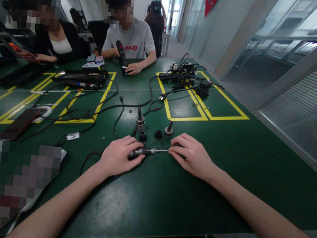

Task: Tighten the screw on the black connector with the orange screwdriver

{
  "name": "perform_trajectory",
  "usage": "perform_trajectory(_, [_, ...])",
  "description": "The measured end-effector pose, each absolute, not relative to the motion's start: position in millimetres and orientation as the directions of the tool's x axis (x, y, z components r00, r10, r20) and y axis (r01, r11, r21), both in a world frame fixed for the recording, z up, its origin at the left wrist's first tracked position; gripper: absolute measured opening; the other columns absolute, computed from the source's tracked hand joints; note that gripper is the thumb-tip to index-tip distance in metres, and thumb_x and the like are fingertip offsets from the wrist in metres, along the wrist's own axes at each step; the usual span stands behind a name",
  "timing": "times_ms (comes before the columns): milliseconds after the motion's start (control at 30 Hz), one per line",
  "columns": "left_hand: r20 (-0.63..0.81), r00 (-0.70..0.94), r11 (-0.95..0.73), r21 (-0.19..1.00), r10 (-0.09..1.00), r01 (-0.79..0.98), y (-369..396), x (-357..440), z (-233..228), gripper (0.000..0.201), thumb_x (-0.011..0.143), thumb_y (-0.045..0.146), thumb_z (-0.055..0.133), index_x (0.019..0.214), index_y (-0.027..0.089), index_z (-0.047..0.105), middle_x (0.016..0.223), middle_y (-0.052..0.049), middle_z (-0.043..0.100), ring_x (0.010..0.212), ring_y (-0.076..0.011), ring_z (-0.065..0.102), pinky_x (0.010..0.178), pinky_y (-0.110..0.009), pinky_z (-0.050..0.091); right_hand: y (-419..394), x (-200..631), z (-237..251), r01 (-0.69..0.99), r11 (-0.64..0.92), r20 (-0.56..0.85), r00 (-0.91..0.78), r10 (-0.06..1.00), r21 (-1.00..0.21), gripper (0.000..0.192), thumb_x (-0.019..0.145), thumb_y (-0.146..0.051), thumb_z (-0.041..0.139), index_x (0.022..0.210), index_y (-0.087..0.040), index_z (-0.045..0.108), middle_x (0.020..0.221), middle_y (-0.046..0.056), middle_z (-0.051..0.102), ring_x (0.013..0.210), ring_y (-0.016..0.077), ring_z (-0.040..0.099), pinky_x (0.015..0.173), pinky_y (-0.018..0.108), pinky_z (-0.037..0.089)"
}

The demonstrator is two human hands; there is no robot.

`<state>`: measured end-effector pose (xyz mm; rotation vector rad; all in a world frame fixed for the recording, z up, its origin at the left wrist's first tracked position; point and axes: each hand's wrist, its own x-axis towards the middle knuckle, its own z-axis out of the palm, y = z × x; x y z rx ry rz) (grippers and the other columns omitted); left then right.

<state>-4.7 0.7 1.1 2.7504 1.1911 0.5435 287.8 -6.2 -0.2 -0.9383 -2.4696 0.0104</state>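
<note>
Right now my left hand (118,155) is closed around the dark grip of a slim black-handled screwdriver w/ a thin silver shaft (146,151), lying flat on the green table mat (167,196). My right hand (191,155) pinches the shaft's tip btw thumb and fingers, so both hands are on the one tool, handle at 9 o'clock, tip at 3.

Just past it, at 12 o'clock, sit small parts: a grey metal cylinder w/ a dark bit standing upright (140,120), a small black round cap (143,136), another black round cap (158,135) and a short metal knob-shaped piece (169,129). Black cables (102,108) trail off toward 10 o'clock across yellow tape lines (173,117).

Far side, approx 11 o'clock, a person in a grey T-shirt (135,40) holds a black tool; another person in a dark top (55,40) sits at 10 o'clock. A dark flat phone (20,123) lies at 9 o'clock, well apart from my hands.
</note>
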Motion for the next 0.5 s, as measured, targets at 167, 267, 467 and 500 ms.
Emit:
perform_trajectory(167, [0.283, 0.636, -0.694, 0.227, 0.718, 0.683, 0.8, -4.6, 2.1, 0.025, 0.097, 0.037, 0.061, 0.110, 0.020, 0.074, 0.100, -0.006, 0.076, 0.091, -0.0218, 0.069, 0.077, -0.034, 0.060, -5.6, 287.5, -2.1, 0.618, 0.765, 0.458, -0.635, 0.623, -0.183, 0.026, 0.102, -0.015, 0.057, 0.090, -0.018, 0.081, 0.097, 0.012, 0.073, 0.091, 0.0255, 0.063, 0.075, 0.040, 0.055])
perform_trajectory(267, [0.285, 0.635, -0.694, 0.229, 0.718, 0.683, 0.6, -4.2, 2.9, 0.024, 0.097, 0.036, 0.061, 0.110, 0.020, 0.074, 0.100, -0.006, 0.076, 0.090, -0.0216, 0.069, 0.077, -0.034, 0.060, -5.7, 287.0, -2.6, 0.615, 0.767, 0.468, -0.631, 0.619, -0.185, 0.026, 0.101, -0.015, 0.058, 0.089, -0.018, 0.080, 0.096, 0.011, 0.074, 0.091, 0.0256, 0.064, 0.075, 0.040, 0.056])
perform_trajectory(467, [0.282, 0.633, -0.691, 0.220, 0.721, 0.689, 0.6, -4.0, 2.1, 0.024, 0.096, 0.036, 0.063, 0.110, 0.020, 0.074, 0.101, -0.006, 0.076, 0.091, -0.0223, 0.070, 0.077, -0.034, 0.060, -5.9, 283.3, -1.7, 0.612, 0.769, 0.516, -0.606, 0.605, -0.184, 0.025, 0.101, -0.012, 0.058, 0.083, -0.017, 0.075, 0.094, 0.011, 0.074, 0.090, 0.0254, 0.063, 0.075, 0.039, 0.055])
perform_trajectory(500, [0.281, 0.634, -0.691, 0.216, 0.720, 0.689, 0.6, -4.2, 2.1, 0.024, 0.097, 0.036, 0.062, 0.111, 0.020, 0.073, 0.101, -0.006, 0.076, 0.092, -0.0223, 0.069, 0.077, -0.034, 0.060, -5.8, 282.4, -1.5, 0.614, 0.767, 0.523, -0.599, 0.606, -0.186, 0.025, 0.100, -0.011, 0.058, 0.081, -0.017, 0.074, 0.094, 0.011, 0.074, 0.090, 0.0253, 0.063, 0.075, 0.039, 0.055])
